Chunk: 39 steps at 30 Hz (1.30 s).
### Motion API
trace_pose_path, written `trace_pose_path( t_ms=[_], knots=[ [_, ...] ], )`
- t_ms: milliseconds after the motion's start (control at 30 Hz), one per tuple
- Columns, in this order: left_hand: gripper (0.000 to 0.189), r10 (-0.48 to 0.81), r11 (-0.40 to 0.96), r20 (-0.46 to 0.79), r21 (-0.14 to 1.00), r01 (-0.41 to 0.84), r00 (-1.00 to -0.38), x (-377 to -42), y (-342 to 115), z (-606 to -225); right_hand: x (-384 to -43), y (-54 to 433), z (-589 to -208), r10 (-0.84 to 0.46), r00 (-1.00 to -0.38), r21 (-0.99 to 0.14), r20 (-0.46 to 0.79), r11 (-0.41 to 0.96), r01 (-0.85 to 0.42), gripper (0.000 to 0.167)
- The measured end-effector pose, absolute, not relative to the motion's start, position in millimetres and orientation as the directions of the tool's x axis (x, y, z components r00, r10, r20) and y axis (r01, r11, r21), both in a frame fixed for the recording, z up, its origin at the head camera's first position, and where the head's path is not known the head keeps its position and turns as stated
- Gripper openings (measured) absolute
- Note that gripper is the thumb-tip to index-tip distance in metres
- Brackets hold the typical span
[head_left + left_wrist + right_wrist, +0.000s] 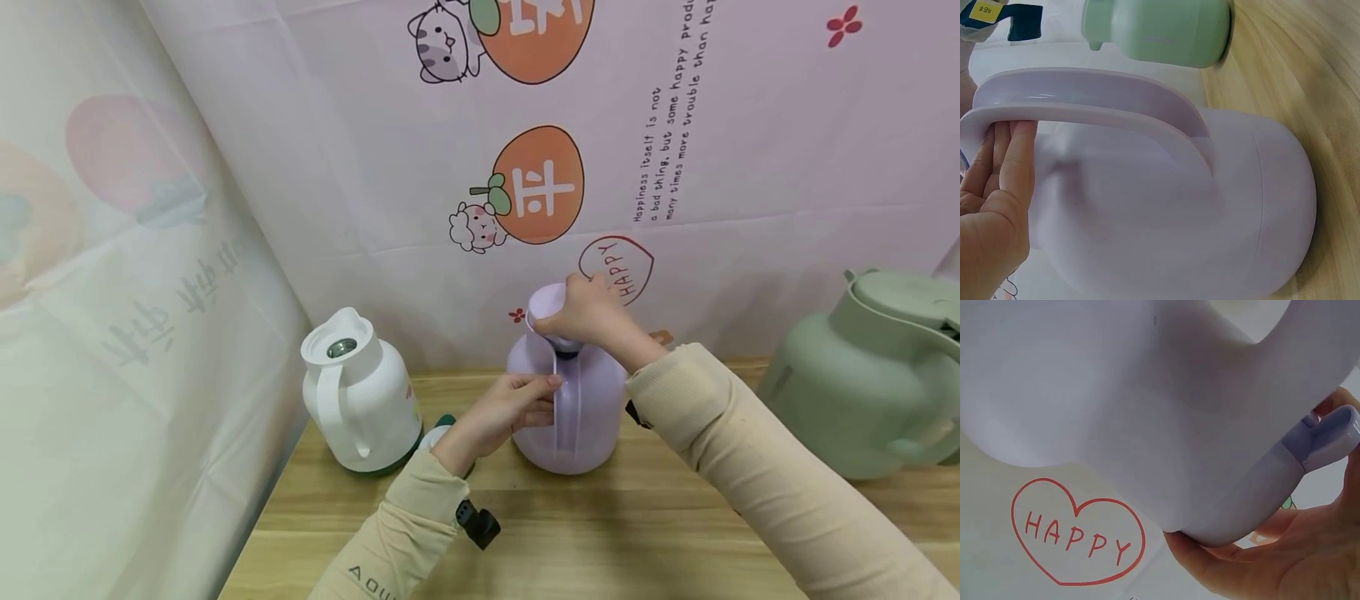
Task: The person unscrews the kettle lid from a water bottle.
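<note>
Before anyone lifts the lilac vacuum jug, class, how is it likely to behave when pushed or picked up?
The lilac vacuum jug is likely stiff, its walls showing no sag. Its smooth, glossy handle might feel slippery. Its broad base probably resists tipping.

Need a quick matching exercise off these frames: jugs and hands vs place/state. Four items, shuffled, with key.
Column 1
1. white jug
2. green jug
3. left hand
4. right hand

Column 2
A. gripping at the top of the lilac jug
B. uncovered on top
C. touching the handle of the lilac jug
D. at the right edge of the head view

Pairs: 1-B, 2-D, 3-C, 4-A
</note>
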State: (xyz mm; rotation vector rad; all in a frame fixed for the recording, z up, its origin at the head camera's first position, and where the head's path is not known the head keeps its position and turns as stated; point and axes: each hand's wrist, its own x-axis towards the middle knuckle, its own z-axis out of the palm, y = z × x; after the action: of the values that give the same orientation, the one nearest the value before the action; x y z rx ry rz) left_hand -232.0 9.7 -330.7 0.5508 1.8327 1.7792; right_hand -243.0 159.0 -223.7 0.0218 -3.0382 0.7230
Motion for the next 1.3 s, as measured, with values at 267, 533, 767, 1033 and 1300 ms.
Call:
trace_pose_path(
  t_ms=[267, 533, 767, 1033, 1300],
  knots=[
    [0.043, 0.621, 0.055, -0.094, 0.996, -0.076, -0.778, -233, 11, -333, -247, 165, -220, -0.025, -0.999, -0.495, 0.048, 0.868, -0.045, 0.080],
    [0.044, 0.614, 0.072, -0.102, 0.995, -0.074, -0.783, -232, 11, -332, -242, 178, -213, 0.004, -0.998, -0.653, 0.065, 0.757, -0.039, 0.084],
    [0.044, 0.626, 0.067, -0.087, 0.996, -0.058, -0.775, -231, 9, -332, -234, 206, -210, 0.063, -0.998, -0.862, -0.031, 0.503, 0.059, 0.086],
    [0.044, 0.627, 0.054, -0.073, 0.997, -0.050, -0.776, -231, 8, -332, -233, 246, -234, 0.042, -0.999, -0.971, -0.003, 0.237, 0.012, 0.083],
    [0.044, 0.630, 0.057, -0.069, 0.997, -0.042, -0.773, -232, 10, -333, -233, 276, -265, -0.015, -0.995, -0.983, -0.103, 0.153, 0.099, 0.087]
  ],
)
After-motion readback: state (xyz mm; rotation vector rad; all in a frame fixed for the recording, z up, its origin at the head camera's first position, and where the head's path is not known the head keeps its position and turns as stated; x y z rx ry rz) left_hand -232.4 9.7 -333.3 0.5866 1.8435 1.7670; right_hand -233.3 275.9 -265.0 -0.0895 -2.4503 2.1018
